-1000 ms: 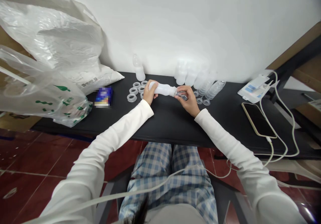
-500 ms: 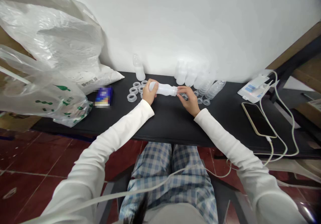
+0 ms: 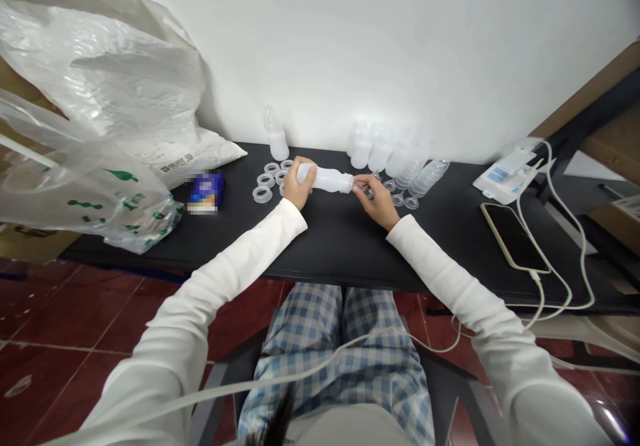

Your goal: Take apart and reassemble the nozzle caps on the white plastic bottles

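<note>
My left hand (image 3: 296, 189) is wrapped round the base of a white plastic bottle (image 3: 327, 179) held sideways just above the black table (image 3: 345, 246). At the bottle's neck, my right hand (image 3: 376, 199) pinches a small clear cap-like piece (image 3: 365, 187). Several white rings (image 3: 264, 187) lie to the left of my left hand. Small clear pieces (image 3: 404, 200) lie right of my right hand.
More white bottles (image 3: 380, 153) stand along the wall, one alone (image 3: 276, 139) further left, and clear ones (image 3: 425, 176) lie tipped over. Plastic bags (image 3: 95, 133) and a blue packet (image 3: 206, 191) fill the left end. A phone (image 3: 515, 237) with cable and a white box (image 3: 505, 173) lie right.
The bottle and both hands have barely shifted. My right hand's fingers have turned a little at the bottle's neck.
</note>
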### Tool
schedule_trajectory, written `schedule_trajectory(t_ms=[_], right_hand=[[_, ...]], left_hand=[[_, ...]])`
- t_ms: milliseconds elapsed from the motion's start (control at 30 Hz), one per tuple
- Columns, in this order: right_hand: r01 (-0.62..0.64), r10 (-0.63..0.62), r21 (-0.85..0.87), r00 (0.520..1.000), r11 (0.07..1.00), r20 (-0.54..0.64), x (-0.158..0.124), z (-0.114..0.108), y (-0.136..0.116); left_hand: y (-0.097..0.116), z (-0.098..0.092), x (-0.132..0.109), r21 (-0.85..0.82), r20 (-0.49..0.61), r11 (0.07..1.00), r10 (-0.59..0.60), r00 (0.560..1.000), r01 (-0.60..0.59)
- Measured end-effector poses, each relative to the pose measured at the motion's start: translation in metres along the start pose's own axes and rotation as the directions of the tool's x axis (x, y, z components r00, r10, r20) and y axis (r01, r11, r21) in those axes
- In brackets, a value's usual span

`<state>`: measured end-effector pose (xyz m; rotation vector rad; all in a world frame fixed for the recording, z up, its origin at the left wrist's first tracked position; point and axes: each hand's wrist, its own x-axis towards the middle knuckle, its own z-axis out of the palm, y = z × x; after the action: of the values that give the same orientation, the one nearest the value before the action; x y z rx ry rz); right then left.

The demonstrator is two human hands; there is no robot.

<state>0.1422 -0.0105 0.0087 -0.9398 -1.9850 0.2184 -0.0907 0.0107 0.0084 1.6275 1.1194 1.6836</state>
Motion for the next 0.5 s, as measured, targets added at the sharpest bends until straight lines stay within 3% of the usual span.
schedule_trajectory(t_ms=[233, 367, 500], right_hand=[[-0.052, 0.066, -0.146, 0.994, 0.988, 0.092, -0.001, -0.001, -0.005], [-0.059, 0.069, -0.189, 0.997, 0.980, 0.046, -0.001, -0.003, -0.008], [0.035, -0.019, -0.198, 0.996, 0.980, 0.085, 0.000, -0.004, -0.014]], left_hand=[[0.001, 0.000, -0.004, 0.049, 0.075, 0.990, 0.128, 0.989, -0.131], [0.001, 0.001, -0.003, 0.021, 0.046, 0.997, 0.074, 0.996, -0.075], [-0.001, 0.002, 0.000, 0.003, 0.000, 1.000, 0.002, 1.000, -0.002]])
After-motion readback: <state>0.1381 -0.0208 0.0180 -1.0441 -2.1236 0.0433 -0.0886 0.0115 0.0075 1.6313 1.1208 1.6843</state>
